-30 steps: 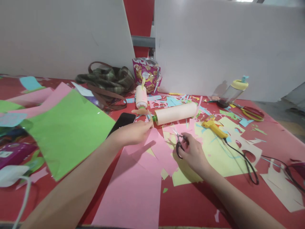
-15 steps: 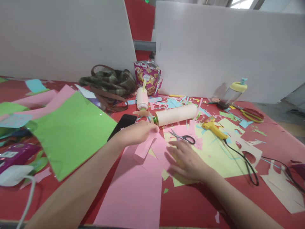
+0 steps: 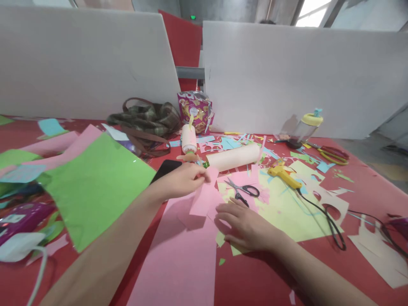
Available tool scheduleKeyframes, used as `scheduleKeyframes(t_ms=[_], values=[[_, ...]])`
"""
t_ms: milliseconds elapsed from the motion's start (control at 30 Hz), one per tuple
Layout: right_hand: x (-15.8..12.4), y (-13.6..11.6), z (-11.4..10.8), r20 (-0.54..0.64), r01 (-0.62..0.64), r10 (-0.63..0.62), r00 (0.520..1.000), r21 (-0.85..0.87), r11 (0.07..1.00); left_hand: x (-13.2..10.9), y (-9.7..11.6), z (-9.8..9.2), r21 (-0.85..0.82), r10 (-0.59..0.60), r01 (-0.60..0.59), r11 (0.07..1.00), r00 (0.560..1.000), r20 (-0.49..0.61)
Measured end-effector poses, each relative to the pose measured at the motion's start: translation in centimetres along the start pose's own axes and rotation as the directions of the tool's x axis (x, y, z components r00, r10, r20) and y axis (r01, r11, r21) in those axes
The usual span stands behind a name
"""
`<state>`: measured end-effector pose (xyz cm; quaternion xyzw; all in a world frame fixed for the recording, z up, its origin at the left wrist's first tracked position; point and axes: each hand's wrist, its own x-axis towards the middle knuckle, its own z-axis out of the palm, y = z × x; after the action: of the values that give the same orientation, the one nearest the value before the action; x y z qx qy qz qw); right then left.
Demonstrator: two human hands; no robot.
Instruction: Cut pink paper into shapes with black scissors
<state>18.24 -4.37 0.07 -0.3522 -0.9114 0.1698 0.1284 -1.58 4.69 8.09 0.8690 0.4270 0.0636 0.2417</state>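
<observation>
My left hand [image 3: 188,180] is closed on the top end of a curled strip of pink paper [image 3: 202,202]. The strip hangs just over a large sheet of pink paper [image 3: 178,259] on the table. To its right my right hand [image 3: 245,223] hovers low with fingers stretched out and holds nothing. Just beyond it lie scissors [image 3: 244,189] with black handles, their blades parted, on pink and yellow paper scraps. A long cream paper-wrapped roll [image 3: 234,157] with a green end lies past my left hand. A shorter wrapped roll [image 3: 188,138] stands behind it.
On the right are a yellow glue gun [image 3: 285,176] with a black cord, yellow paper [image 3: 287,216], a lidded clear bottle [image 3: 304,129] and red-handled shears [image 3: 334,154]. Green paper [image 3: 98,191], a dark phone [image 3: 164,170], a plaid bag [image 3: 149,119] and a snack bag [image 3: 196,110] stand left and behind.
The pink strip has swung from slanting to hanging more upright in my left hand. My right hand has shifted slightly left, uncovering more of the scissors. The view has tilted up a little.
</observation>
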Motion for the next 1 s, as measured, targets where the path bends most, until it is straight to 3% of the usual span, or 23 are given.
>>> scheduleKeyframes(t_ms=[300,433,567,700,800,900,1000], values=[[0.1,-0.3,0.3,-0.083,-0.006,0.01,0.996,0.051,0.999,-0.1,0.5,0.4,-0.262,-0.072,0.019,0.965,0.979,-0.193],[0.2,-0.6,0.6,-0.145,-0.015,0.027,0.989,0.079,0.997,0.1,-0.4,2.4,-0.426,-0.156,0.054,0.903,0.966,-0.208],[0.5,-0.8,1.0,-0.191,-0.005,0.021,0.981,0.086,0.996,-0.3,-2.0,5.3,-0.475,-0.222,0.032,0.88,0.91,-0.351],[0.6,-1.0,1.4,-0.216,0.034,-0.013,0.976,0.094,0.995,-1.0,-3.1,7.1,-0.505,-0.327,0.138,0.852,0.894,-0.307],[0.5,-0.7,1.3,-0.202,0.076,-0.056,0.978,0.095,0.993,-1.1,-3.4,7.6,-0.469,-0.339,0.172,0.866,0.892,-0.298],[0.4,0.3,1.0,-0.284,-0.105,0.108,0.953,0.024,0.994,-1.0,-3.3,7.7,-0.383,-0.297,0.163,0.909,0.899,-0.322],[0.3,1.7,0.8,-0.449,-0.437,0.371,0.813,-0.05,0.898,-1.2,-3.0,7.8,-0.265,-0.249,0.172,0.949,0.923,-0.293]])
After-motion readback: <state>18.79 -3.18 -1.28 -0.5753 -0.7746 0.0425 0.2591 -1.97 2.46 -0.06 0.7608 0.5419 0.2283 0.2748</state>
